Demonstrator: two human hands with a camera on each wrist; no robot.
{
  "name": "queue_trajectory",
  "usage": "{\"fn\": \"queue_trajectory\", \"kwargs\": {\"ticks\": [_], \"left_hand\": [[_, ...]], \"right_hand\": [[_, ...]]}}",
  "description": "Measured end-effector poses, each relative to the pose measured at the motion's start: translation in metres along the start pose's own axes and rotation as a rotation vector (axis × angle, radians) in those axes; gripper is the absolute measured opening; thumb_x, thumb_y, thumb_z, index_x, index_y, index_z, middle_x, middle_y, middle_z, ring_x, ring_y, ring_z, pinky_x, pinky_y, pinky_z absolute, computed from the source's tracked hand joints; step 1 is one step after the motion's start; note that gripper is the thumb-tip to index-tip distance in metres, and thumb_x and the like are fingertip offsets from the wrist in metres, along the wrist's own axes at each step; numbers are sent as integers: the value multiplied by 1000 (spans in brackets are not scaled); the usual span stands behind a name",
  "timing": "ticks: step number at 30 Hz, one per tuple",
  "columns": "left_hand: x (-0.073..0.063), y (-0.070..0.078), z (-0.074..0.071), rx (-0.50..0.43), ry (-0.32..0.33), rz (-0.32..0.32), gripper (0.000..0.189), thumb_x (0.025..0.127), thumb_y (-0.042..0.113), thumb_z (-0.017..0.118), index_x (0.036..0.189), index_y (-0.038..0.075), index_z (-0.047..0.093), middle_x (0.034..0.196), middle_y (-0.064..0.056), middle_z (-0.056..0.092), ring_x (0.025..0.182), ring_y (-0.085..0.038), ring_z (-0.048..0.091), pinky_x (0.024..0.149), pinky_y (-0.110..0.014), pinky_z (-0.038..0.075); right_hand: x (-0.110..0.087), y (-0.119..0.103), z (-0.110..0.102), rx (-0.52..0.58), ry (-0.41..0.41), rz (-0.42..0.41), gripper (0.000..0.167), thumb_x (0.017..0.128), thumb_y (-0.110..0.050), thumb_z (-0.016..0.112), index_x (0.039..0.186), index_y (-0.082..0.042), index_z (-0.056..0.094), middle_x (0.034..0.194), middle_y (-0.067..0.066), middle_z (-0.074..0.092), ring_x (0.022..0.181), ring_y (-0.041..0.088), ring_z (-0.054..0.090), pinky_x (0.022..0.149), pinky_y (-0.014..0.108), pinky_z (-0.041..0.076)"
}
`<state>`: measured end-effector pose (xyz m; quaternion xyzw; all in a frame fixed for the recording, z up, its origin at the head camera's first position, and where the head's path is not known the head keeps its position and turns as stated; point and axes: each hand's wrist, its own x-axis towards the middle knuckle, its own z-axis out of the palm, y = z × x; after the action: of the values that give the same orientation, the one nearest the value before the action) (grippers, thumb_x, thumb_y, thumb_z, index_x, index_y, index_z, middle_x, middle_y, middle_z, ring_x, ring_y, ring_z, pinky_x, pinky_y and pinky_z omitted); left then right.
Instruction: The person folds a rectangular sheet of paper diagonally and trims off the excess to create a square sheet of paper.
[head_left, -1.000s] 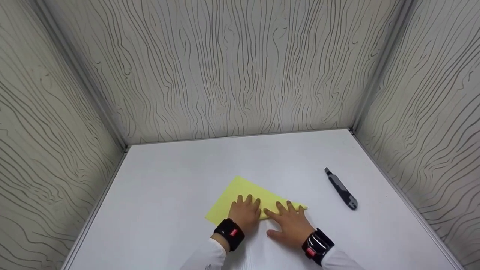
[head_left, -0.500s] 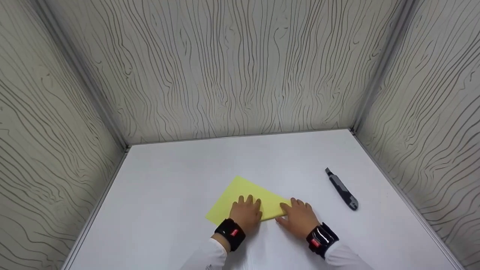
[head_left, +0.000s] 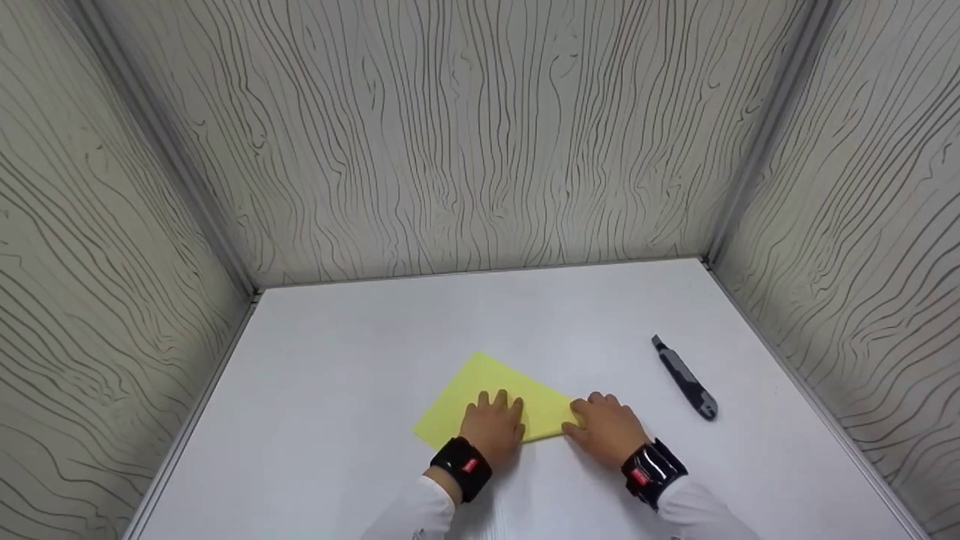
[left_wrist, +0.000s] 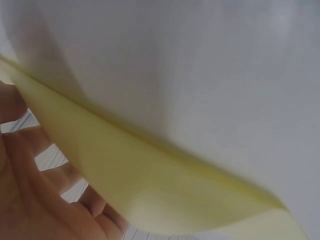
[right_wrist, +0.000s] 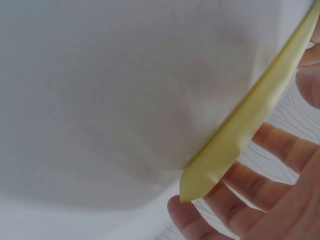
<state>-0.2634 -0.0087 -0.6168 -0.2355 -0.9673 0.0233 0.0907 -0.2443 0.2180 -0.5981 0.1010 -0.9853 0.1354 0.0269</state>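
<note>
Folded yellow paper near the front of a white table, a hand at each side of it

Wood-grain walls (head_left: pixel 465 142) stand at the back and both sides, their tops cut off by the frame. The white table (head_left: pixel 337 360) runs back to them along three edges, and its front edge is out of frame. A broad stretch of tabletop lies between the paper and the back wall, and another between the paper and the left wall

The yellow paper (head_left: pixel 484 371) lies right of the table's middle, towards the front, with one corner pointing to the back and a fold along its near side. Its right tip is hidden behind a hand from above, but the right wrist view shows it narrow and blunt. How many layers it has is hard to make out

The left hand (head_left: pixel 491 431) rests on the paper with fingers spread apart, covering part of the near edge. The right hand (head_left: pixel 611 431) touches the narrow end, fingers apart and loosely bent; several of their tips are out of sight from above

White sleeves (head_left: pixel 416 506) are cut off at the bottom. Black bands (head_left: pixel 461 469) circle both wrists. A box cutter (head_left: pixel 684 377) lies well apart from the paper, between the right hand and the right wall
</note>
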Motion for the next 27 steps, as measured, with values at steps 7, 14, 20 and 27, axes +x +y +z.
{"fn": "queue_trajectory", "kwargs": {"ticks": [7, 14, 20, 27], "left_hand": [[-1, -1, 0, -4, 20, 4, 40, 104, 41, 66, 139, 22, 71, 128, -6, 70, 107, -32, 66, 81, -45, 59], [-2, -1, 0, 1, -3, 6, 42, 104, 42, 65, 141, 23, 70, 132, -5, 70, 111, -32, 66, 85, -47, 60], [-2, 0, -3, 12, -19, 7, 44, 104, 42, 66, 143, 23, 69, 133, -5, 70, 111, -31, 66, 85, -46, 60], [-1, -1, 0, -4, -19, 6, 45, 103, 42, 68, 143, 23, 69, 134, -6, 70, 113, -32, 67, 87, -48, 60]], "right_hand": [[2, 0, 3, -17, 31, -25, 32, 94, -35, 82, 110, -8, 78, 98, 10, 68, 89, 30, 63, 77, 54, 56], [2, -10, 8, 1, -14, -85, 43, 93, -37, 81, 124, -7, 77, 127, 24, 73, 114, 45, 68, 99, 66, 53], [1, -16, 12, -35, -65, -94, 51, 95, -48, 76, 135, -17, 75, 141, 27, 67, 129, 50, 62, 111, 75, 42], [6, -19, 12, 24, -69, -158, 50, 101, -45, 73, 130, -5, 75, 144, 31, 65, 140, 57, 56, 121, 74, 35]]}}
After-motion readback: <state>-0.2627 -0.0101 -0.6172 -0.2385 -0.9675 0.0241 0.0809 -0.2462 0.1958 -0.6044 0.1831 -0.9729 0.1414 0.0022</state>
